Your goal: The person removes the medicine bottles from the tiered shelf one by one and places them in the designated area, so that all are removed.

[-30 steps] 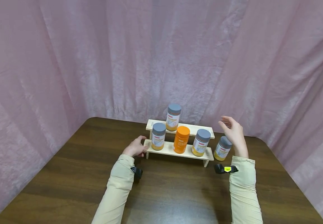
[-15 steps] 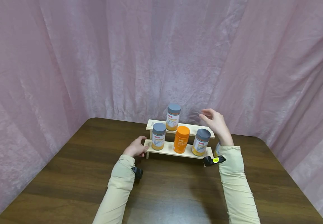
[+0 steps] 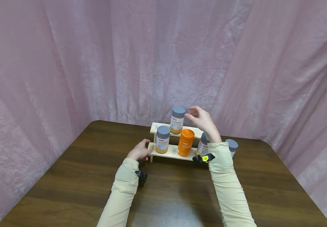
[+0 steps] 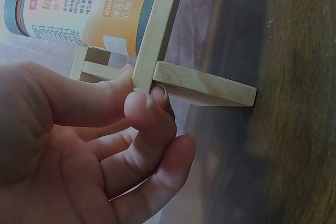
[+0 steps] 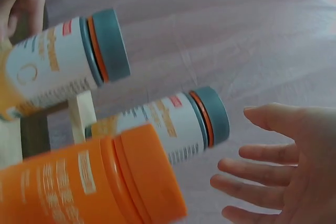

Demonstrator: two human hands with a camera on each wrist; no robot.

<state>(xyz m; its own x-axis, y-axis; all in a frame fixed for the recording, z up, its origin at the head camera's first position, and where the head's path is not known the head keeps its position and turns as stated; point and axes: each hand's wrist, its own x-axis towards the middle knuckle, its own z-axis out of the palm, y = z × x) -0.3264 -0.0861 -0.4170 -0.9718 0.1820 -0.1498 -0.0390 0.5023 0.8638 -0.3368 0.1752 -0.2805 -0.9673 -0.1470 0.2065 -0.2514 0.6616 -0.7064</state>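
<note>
A two-tier pale wooden rack [image 3: 173,152] holds several supplement jars. Thumb and fingers of my left hand [image 3: 139,150] pinch the left end of its lower board, seen close up in the left wrist view below a grey-lidded jar [image 4: 94,14]. Just right of the grey-lidded jar [image 3: 177,123] on the upper tier hovers my right hand [image 3: 203,122], apart from it and holding nothing. In the right wrist view its fingers [image 5: 257,174] are spread before that jar's lid [image 5: 212,116]. An orange jar [image 3: 185,144] stands mid lower tier, between two grey-lidded ones.
The right forearm partly covers the lower tier's right jar [image 3: 202,147] and the rack's right end. Another grey-lidded jar [image 3: 232,145] stands on the brown table [image 3: 169,192] right of the rack. A pink curtain [image 3: 163,63] hangs behind.
My right hand has moved left, from above the jar on the table to beside the upper-tier jar. My left hand stays at the rack's left end.
</note>
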